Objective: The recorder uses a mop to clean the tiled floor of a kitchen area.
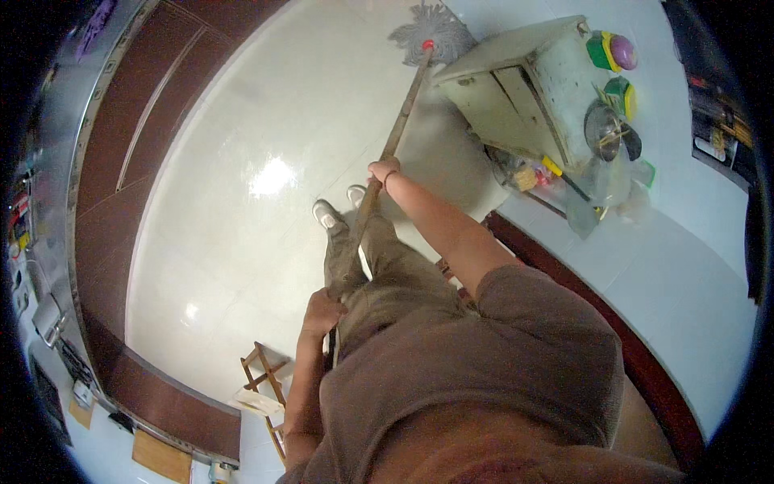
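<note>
A string mop with a long wooden handle point(404, 118) slants from my body up to the far side of the floor. Its grey string head point(430, 29), with a red socket, lies spread on the tiles beside a white cabinet point(514, 91). My right hand point(384, 169) grips the middle of the handle, a thin dark band at its wrist. Lower down, near my left thigh, my left hand point(323, 311) is closed around the handle's near end. Both shoes point(326, 213) stand on the shiny pale tile floor point(260, 242) below the handle.
Brown cupboard doors point(139, 109) curve along the left under a metal-edged counter. A folding wooden stand point(264, 378) is near my left forearm. Beside the cabinet are plastic bags point(604, 187) and a yellow-handled tool point(565, 175). Green-and-yellow containers point(601, 51) and a pan point(601, 130) are at the right.
</note>
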Available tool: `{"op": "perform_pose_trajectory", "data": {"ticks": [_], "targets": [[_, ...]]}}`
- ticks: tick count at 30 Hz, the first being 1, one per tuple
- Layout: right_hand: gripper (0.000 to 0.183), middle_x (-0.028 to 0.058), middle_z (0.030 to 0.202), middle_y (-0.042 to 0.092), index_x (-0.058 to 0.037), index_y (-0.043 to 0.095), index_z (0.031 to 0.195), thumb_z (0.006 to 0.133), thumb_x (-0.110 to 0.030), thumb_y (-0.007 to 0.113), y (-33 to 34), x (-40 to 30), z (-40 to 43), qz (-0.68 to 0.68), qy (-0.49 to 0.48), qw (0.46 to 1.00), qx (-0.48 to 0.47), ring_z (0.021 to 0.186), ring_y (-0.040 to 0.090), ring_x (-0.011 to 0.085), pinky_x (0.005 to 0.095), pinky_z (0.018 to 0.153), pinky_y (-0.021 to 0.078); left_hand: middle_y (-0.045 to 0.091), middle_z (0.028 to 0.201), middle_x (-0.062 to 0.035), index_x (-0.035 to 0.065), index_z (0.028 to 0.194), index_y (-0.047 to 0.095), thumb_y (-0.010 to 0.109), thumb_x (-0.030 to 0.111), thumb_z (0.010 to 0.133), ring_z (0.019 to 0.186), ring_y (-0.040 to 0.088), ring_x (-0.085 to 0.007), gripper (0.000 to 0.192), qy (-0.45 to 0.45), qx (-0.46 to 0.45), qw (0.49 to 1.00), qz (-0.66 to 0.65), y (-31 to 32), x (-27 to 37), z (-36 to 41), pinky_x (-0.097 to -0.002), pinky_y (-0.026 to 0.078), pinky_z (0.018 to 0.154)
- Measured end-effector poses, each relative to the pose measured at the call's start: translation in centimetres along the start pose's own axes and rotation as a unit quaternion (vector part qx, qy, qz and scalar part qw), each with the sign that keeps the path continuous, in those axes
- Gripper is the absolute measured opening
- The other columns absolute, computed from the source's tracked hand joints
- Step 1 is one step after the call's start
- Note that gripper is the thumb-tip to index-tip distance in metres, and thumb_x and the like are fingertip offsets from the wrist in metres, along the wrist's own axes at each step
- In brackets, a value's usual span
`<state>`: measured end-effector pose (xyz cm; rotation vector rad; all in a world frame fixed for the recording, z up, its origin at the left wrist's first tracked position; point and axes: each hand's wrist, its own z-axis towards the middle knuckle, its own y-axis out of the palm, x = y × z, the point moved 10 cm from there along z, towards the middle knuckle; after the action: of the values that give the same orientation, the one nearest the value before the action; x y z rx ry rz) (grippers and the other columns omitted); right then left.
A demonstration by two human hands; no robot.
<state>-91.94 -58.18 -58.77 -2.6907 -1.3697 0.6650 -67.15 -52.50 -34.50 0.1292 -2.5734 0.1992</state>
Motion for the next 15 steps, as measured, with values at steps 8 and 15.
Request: {"op": "perform_pose_trajectory", "data": {"ticks": [8,15], "targets": [[0.009,0.0086,0.059,0.044,-0.0051,0.045,0.074,0.074,-0.005,0.054,9.6,2.3,-3.2,0.256,0.139,0.943,-0.162,0.048,0.048,0.0231,0.0381,0.045,0.0445,0.059,0.081,-0.0211,0.0031,0.084,0.056,0.047,0.009,0.066,0.081,0.057,-0.0376,0.021,-0.176,0.187,0.962,0.092,-8.8,-5.4,-6.5,-0.0431,0.046,0.071],[0.006,0.0099,0.066,0.048,-0.0026,0.044,0.076,0.076,-0.003,0.05,13.0,-15.0,-3.5,0.43,0.15,0.869,-0.193,0.058,0.052,0.0227,0.0385,0.059,0.0526,0.059,0.073,-0.0148,0.0072,0.08,0.053,0.045,0.005,0.071,0.071,0.059,-0.032,0.012,-0.053,0.23,0.894,0.38,-31.3,6.7,-3.8,-0.0446,0.047,0.062]]}}
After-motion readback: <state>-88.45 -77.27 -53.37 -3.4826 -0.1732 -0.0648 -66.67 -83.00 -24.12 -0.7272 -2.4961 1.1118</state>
